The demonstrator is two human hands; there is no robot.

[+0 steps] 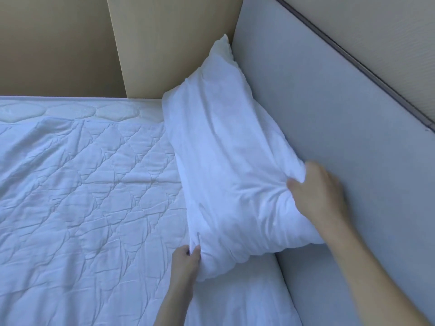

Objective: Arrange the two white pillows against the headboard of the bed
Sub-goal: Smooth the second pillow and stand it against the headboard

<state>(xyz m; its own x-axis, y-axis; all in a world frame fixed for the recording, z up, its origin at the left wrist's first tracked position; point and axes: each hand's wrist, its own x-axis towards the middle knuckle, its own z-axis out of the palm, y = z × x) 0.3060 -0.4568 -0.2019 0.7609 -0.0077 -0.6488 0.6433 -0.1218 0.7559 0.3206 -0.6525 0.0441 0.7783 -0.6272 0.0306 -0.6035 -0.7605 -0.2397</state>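
Note:
One white pillow [219, 156] leans against the grey headboard [329, 118] at the far corner of the bed, its top corner touching the beige wall. My left hand [186, 260] pinches the pillow's lower near corner, down by the mattress. My right hand [315, 191] grips the pillow's near upper corner, bunching the fabric right beside the headboard. A second pillow is not in view.
The bed carries a wrinkled white quilted cover [82, 196] across the left and middle. A beige wall [58, 43] runs along the far edge of the mattress. A dark trim strip [353, 57] tops the headboard.

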